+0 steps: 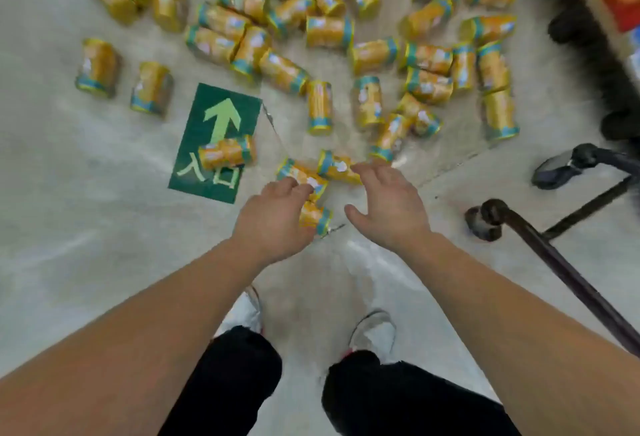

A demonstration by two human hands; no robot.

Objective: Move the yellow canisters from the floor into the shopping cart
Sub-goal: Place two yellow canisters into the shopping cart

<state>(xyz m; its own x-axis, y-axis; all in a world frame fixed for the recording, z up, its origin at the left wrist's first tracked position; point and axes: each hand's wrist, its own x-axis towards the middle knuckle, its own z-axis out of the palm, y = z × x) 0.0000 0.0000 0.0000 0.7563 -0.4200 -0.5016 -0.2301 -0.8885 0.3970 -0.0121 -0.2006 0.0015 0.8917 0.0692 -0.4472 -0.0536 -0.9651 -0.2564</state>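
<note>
Canisters (329, 32) lay scattered across the floor (86, 193). The left hand (273, 217) grasped one canister (316, 217); the right hand (388, 203) hovered beside it, released.

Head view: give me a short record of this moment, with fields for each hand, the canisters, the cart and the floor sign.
left hand: fingers curled round a held canister
right hand: open, empty, fingertips over a lying canister
loose canisters: dozens scattered ahead on the floor, mostly lying
cart frame: dark tube and wheel at the right; basket out of view
floor sign: green with an arrow; a stray canister lies on it
</note>
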